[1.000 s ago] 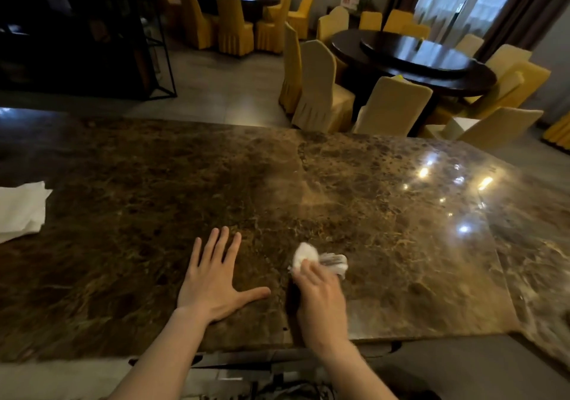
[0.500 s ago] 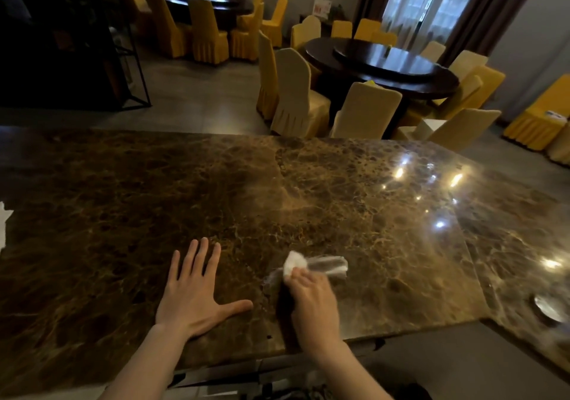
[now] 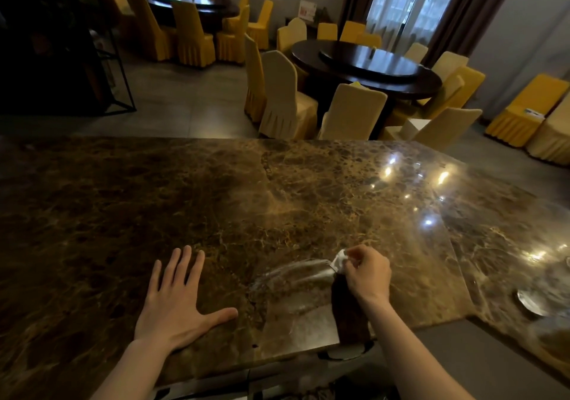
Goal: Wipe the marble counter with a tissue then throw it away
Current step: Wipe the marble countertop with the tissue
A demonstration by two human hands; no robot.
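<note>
A brown veined marble counter (image 3: pixel 216 202) fills the lower view. My right hand (image 3: pixel 368 271) is closed around a crumpled white tissue (image 3: pixel 339 259), pressed to the stone near the front edge; only a corner of the tissue shows past my fingers. A pale wet smear (image 3: pixel 293 279) trails to the left of the tissue. My left hand (image 3: pixel 175 304) lies flat on the counter, fingers spread, holding nothing, a forearm's length left of the right hand.
A round metal dish (image 3: pixel 532 302) sits on the counter's angled right section. Beyond the counter stand a dark round dining table (image 3: pixel 367 63) and several chairs in yellow and cream covers (image 3: pixel 283 97). A dark metal shelf frame (image 3: pixel 117 60) is far left.
My right hand has swept the tissue to the right, leaving a wet streak. The view has turned right, so the white cloth at the left edge is out of sight. My left hand stays flat.
</note>
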